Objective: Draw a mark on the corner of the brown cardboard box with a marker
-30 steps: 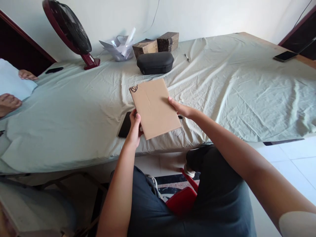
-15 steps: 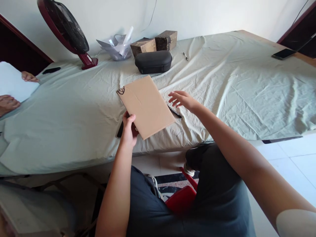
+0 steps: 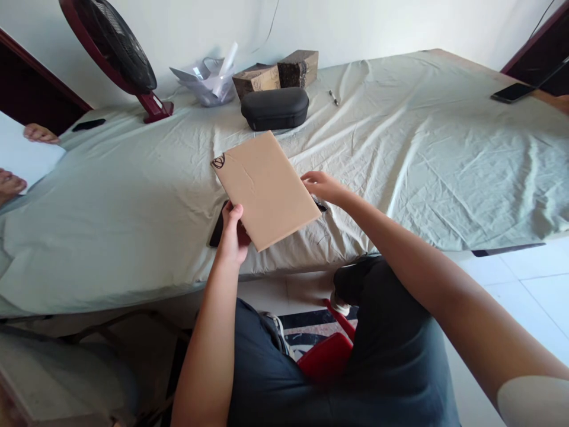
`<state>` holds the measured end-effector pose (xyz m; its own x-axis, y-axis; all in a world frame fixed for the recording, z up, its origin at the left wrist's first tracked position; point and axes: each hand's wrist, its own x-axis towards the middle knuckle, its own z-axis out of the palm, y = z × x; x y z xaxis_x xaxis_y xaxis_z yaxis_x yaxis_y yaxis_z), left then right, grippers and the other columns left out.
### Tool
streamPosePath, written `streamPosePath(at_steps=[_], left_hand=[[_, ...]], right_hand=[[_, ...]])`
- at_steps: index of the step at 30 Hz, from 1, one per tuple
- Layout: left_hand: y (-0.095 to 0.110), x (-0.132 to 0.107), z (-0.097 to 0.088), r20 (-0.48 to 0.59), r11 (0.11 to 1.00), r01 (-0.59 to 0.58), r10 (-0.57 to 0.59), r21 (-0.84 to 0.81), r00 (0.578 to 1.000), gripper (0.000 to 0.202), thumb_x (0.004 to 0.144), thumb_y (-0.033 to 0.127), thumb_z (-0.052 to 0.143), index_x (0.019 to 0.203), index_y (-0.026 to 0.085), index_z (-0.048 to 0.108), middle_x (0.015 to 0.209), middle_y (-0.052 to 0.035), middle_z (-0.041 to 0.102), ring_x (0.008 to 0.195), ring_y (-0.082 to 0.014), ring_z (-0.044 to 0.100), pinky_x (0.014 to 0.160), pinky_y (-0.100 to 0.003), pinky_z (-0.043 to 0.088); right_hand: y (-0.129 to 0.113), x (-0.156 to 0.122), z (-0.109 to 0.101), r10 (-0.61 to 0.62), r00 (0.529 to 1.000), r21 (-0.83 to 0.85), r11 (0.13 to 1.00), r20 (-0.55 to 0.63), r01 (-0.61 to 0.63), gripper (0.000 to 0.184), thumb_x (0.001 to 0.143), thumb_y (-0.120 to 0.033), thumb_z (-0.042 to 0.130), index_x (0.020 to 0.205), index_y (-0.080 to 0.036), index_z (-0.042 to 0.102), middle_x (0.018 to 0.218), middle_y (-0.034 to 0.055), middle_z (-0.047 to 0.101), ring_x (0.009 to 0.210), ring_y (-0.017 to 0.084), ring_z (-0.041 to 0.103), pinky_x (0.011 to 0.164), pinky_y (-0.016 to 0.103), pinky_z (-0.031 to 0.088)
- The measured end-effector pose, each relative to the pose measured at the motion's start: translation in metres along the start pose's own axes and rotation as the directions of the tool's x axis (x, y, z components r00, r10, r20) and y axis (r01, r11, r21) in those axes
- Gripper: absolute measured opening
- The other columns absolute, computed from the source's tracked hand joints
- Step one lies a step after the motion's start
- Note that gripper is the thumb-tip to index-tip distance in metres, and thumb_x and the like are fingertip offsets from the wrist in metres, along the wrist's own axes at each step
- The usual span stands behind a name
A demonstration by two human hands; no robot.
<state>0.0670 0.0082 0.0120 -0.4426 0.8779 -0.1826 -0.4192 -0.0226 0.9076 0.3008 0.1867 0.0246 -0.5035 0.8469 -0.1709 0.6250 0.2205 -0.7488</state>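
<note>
A flat brown notebook (image 3: 264, 187) with a small black logo at its far left corner is held tilted above the sheet-covered table (image 3: 133, 201). My left hand (image 3: 233, 234) grips its near left corner, thumb on top. My right hand (image 3: 323, 188) is at its right edge, fingers curled against it. A black pen (image 3: 320, 206) lies on the sheet just beneath my right hand. A dark flat object (image 3: 217, 225), partly hidden by the notebook and my left hand, lies on the table.
At the back are a black zip case (image 3: 274, 108), two brown boxes (image 3: 275, 74), a crumpled white bag (image 3: 207, 83), a red fan (image 3: 111, 41) and a small pen (image 3: 332, 96). A phone (image 3: 513, 92) lies far right. Another person's hands (image 3: 40, 133) hold white paper (image 3: 22, 157) at left.
My right hand let go of the notebook's right edge, opened above the pen, then came back to the edge. The notebook swung slightly left in my left hand.
</note>
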Motion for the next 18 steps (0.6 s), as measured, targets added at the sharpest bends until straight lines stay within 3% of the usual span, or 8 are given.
streamPosePath(at_steps=[2,4,7,10,13,16,18], left_hand=[[0.0,0.001,0.0,-0.003,1.0,-0.017,0.017,0.003,1.0,0.075,0.072,0.067,0.097,0.129,0.03,0.065,0.135,-0.0083,0.077,0.13,-0.0352,0.073,0.091,-0.042,0.062],[0.001,0.002,-0.002,-0.006,0.999,-0.043,0.043,-0.002,0.999,0.073,0.073,0.068,0.097,0.126,0.029,0.066,0.139,-0.0094,0.077,0.132,-0.0347,0.073,0.095,-0.043,0.063],[0.001,0.004,-0.007,-0.008,0.997,-0.079,0.079,0.013,0.997,0.07,0.073,0.073,0.095,0.121,0.03,0.067,0.139,-0.0113,0.078,0.134,-0.0352,0.073,0.099,-0.045,0.064],[0.001,0.006,-0.012,-0.003,0.996,-0.089,0.089,0.025,0.996,0.068,0.075,0.075,0.093,0.12,0.03,0.068,0.135,-0.0112,0.079,0.135,-0.0356,0.074,0.099,-0.045,0.066],[0.001,0.006,-0.015,-0.023,0.997,-0.077,0.077,0.001,0.997,0.07,0.073,0.073,0.095,0.121,0.03,0.069,0.136,-0.0115,0.079,0.135,-0.036,0.073,0.098,-0.043,0.066],[0.002,0.005,-0.014,-0.041,0.997,-0.072,0.071,-0.024,0.997,0.071,0.071,0.07,0.098,0.122,0.029,0.07,0.141,-0.013,0.078,0.137,-0.037,0.072,0.098,-0.042,0.066],[0.002,0.004,-0.012,-0.037,0.997,-0.073,0.072,-0.024,0.997,0.071,0.071,0.069,0.098,0.122,0.029,0.07,0.142,-0.0134,0.078,0.138,-0.0371,0.072,0.098,-0.042,0.066]], right_hand=[[0.005,0.005,0.009,0.038,0.996,-0.293,0.954,-0.082,-0.061,0.047,0.102,-0.044,0.081,0.136,-0.012,0.081,0.142,0.0219,0.082,0.131,0.038,0.076,0.104,0.038,0.057],[0.009,0.011,0.016,0.065,0.993,-0.369,0.924,-0.101,-0.098,0.038,0.096,-0.034,0.086,0.127,-0.012,0.083,0.141,0.0231,0.082,0.134,0.041,0.075,0.1,0.038,0.056],[0.01,0.017,0.017,0.097,0.989,-0.328,0.936,-0.114,-0.129,0.022,0.095,-0.024,0.081,0.115,-0.014,0.085,0.128,0.0193,0.085,0.126,0.039,0.077,0.091,0.036,0.055],[0.003,0.016,0.005,0.158,0.984,-0.215,0.961,-0.08,-0.172,0.01,0.096,-0.022,0.075,0.095,-0.016,0.083,0.101,0.0152,0.085,0.099,0.033,0.08,0.081,0.036,0.054],[-0.003,0.01,-0.011,0.223,0.975,-0.04,0.974,-0.008,-0.223,0.021,0.101,-0.022,0.066,0.081,-0.02,0.073,0.084,0.0105,0.078,0.064,0.021,0.067,0.064,0.035,0.051],[-0.003,0.005,-0.021,0.255,0.966,0.095,0.961,0.052,-0.259,0.028,0.102,-0.024,0.068,0.075,-0.022,0.063,0.078,0.0069,0.072,0.053,0.014,0.055,0.056,0.032,0.045],[-0.001,0.007,-0.02,0.273,0.959,0.145,0.949,0.079,-0.282,0.025,0.102,-0.026,0.072,0.078,-0.023,0.066,0.069,0.0032,0.065,0.048,0.012,0.049,0.054,0.032,0.042]])
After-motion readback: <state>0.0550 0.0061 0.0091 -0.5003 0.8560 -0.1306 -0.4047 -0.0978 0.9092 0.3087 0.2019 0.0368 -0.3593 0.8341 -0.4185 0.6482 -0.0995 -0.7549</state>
